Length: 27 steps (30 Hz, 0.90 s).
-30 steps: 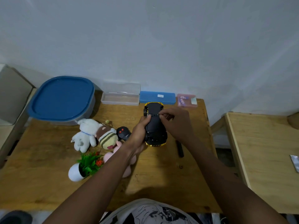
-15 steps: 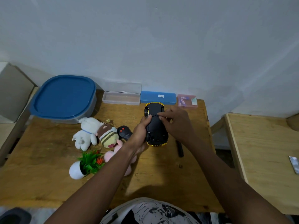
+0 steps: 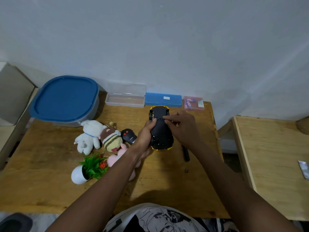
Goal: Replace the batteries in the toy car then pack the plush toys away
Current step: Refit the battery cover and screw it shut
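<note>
Toy car [image 3: 161, 131] flipped belly-up near the desk's [image 3: 41, 190] far edge, long axis running from the near edge toward the wall. Left hand [image 3: 144, 136] wrapped around its left flank, steadying it; right hand [image 3: 181, 128] over the right flank, fingertips pinched narrow at the underside's far end, seemingly on the battery cover. Plush toys [image 3: 100, 138] unpacked toward the left edge.

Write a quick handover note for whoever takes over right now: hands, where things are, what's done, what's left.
Left hand grips the toy car, held underside up over the table. Right hand has its fingertips on the car's underside near the far end.
White plush, striped plush and pink plush lie loose left of the car; blue-lidded container is shut.
Done: car flipped.
Left: swap batteries, pack plush toys.
</note>
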Tool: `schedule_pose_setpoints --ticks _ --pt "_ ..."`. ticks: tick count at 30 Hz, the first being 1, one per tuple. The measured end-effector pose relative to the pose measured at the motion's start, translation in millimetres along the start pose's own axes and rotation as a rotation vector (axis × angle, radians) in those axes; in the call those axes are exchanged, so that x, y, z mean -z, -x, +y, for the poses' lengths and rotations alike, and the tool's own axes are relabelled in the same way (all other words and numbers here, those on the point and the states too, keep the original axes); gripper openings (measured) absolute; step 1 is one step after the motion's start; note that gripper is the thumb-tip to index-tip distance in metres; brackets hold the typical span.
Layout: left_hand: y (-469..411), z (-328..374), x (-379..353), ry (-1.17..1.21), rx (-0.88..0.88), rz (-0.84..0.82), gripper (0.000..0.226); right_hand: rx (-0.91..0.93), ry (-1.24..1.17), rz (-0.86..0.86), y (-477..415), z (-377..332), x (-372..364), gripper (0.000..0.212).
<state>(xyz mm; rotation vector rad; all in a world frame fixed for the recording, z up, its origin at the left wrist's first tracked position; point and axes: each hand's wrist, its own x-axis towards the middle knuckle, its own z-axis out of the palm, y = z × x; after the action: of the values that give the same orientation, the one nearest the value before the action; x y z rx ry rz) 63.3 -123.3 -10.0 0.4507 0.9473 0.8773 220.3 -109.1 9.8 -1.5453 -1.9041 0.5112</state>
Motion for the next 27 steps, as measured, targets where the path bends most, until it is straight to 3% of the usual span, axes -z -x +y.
schedule_pose_setpoints --ticks 6,17,27 --pt "-1.8 -5.4 4.2 -0.001 -0.001 -0.008 0.033 -0.053 -0.022 -0.031 1.5 0.1 -0.5 0.022" --pt "-7.8 -17.3 3.9 0.016 0.026 0.022 0.034 -0.103 -0.052 0.058 14.5 4.3 -6.4 0.019" --pt "-11.3 -20.7 6.3 0.023 0.025 0.035 0.036 0.047 0.051 0.005 16.0 1.9 -2.9 0.018"
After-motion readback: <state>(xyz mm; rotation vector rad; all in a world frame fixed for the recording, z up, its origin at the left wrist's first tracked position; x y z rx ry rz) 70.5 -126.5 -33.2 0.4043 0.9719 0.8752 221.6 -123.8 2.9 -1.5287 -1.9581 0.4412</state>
